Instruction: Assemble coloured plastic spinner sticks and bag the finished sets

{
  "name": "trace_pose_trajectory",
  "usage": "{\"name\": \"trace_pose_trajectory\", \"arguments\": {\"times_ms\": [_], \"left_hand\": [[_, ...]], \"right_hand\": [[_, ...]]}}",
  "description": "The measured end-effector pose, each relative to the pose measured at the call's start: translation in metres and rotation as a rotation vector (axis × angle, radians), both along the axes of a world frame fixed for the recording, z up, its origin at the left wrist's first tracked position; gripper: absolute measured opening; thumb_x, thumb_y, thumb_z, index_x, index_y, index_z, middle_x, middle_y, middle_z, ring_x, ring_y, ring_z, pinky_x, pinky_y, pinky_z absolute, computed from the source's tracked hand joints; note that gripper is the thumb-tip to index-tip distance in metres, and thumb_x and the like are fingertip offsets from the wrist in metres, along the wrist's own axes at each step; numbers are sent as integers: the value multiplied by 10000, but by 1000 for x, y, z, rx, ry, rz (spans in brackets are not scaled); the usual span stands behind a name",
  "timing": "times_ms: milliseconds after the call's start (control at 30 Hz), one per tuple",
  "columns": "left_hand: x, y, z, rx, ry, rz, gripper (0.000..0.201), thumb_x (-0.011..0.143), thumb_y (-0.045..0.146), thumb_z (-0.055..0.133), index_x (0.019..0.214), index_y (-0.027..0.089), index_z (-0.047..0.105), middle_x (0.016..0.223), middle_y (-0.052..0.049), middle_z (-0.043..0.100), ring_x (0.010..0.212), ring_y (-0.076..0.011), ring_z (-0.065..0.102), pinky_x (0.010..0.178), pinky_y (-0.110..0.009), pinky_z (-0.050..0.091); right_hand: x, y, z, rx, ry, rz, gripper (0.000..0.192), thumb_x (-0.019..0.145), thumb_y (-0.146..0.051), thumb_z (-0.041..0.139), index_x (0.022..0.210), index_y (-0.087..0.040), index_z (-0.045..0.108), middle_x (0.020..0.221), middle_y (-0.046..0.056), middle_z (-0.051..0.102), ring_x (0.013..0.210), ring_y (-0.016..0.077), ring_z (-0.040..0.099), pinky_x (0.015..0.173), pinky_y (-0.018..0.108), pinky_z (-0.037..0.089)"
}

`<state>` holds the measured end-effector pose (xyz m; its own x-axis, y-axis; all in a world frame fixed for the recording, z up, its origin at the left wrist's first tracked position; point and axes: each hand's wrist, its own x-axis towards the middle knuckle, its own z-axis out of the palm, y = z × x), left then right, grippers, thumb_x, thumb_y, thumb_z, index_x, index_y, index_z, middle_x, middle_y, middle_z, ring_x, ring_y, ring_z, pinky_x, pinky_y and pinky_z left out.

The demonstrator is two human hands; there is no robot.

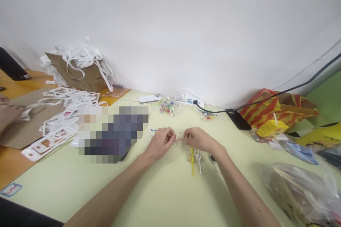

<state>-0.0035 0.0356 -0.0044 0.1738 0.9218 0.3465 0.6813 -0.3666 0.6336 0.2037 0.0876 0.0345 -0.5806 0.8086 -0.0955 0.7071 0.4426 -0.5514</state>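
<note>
Your left hand [160,143] and right hand [198,139] meet over the middle of the pale table [165,198]. Each pinches one end of a thin red strip [180,138] between thumb and fingertips, other fingers curled in. The strip spans the short gap between your hands, held just above the tabletop, likely so it stays taut and straight for close work.

The strip: slender, reddish, too small to tell material or detail.

Just below your right hand lie a yellow piece [191,160] and a white piece [198,159], each with a round head and a thin tail, side by side, within easy reach. A clear bag [149,141] sits under your left hand.

Further back: small bags of coloured bits [166,107], a power strip [188,100], a phone [150,98].

Far left, another person's hand [7,115] rests by white plastic frames [57,124].
</note>
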Motion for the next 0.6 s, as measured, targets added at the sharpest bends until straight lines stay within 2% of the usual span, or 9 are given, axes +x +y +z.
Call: {"name": "trace_pose_trajectory", "arguments": {"times_ms": [100, 200, 433, 600], "left_hand": [[0, 0, 0, -1, 0, 1, 190, 959, 308, 472, 838, 207, 578, 736, -3, 642, 690, -166, 549, 778, -338, 408], [1, -1, 0, -2, -1, 4, 194, 963, 310, 467, 838, 209, 576, 735, -2, 639, 692, -166, 548, 784, -343, 407], [0, 0, 0, 1, -6, 2, 184, 954, 307, 483, 844, 207, 591, 732, -2, 647, 695, -167, 553, 769, -338, 407], [0, 0, 1, -1, 1, 4, 185, 957, 306, 480, 844, 208, 590, 737, -2, 647, 704, -169, 555, 772, -336, 403]], "right_hand": [[3, 5, -6, -1, -42, -1, 189, 732, -69, 598, 839, -174, 713, 833, 34, 710, 739, 156, 609, 661, 235, 392], [3, 5, -8, -5, -41, 3, 167, 750, -63, 574, 772, -172, 699, 777, 22, 704, 710, 141, 611, 655, 223, 392], [2, 2, -5, 38, -11, -46, 130, 832, -176, 593, 907, -185, 699, 837, 37, 716, 714, 147, 615, 622, 226, 382], [-2, 0, -6, 47, 1, -24, 119, 834, -183, 591, 822, -183, 709, 786, 32, 708, 690, 147, 599, 618, 234, 375]]}}
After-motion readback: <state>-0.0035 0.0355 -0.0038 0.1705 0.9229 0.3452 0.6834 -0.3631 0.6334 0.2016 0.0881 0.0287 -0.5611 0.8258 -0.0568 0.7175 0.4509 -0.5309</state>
